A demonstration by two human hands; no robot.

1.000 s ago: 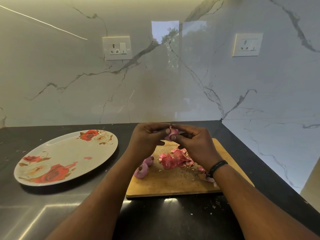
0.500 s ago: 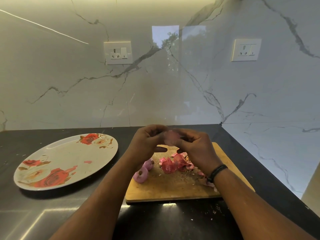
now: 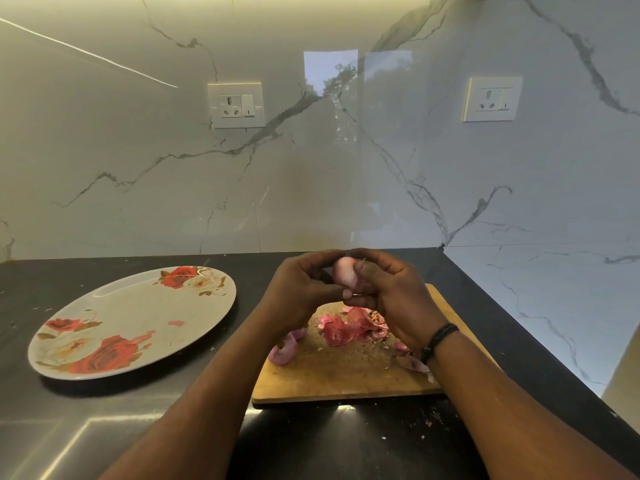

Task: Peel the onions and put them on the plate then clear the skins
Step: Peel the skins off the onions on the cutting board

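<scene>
A small pale pink onion (image 3: pixel 344 271) is held above the wooden cutting board (image 3: pixel 346 379), between both hands. My left hand (image 3: pixel 299 289) curls round its left side, and my right hand (image 3: pixel 391 292) pinches it from the right with thumb and fingers. On the board lie two more small onions (image 3: pixel 284 351) under my left wrist and a heap of red skins (image 3: pixel 349 327). More skin pieces (image 3: pixel 414 363) lie beside my right wrist. The flowered plate (image 3: pixel 114 306) sits to the left with a tiny pink scrap on it.
The black counter (image 3: pixel 311 441) carries small skin crumbs in front of the board. A marble wall with two sockets stands close behind, and the counter ends at a corner on the right.
The onion's darker skin seen earlier is gone; it now shows a paler, smooth surface. Both hands have stayed together above the board, turning the onion slightly.
</scene>
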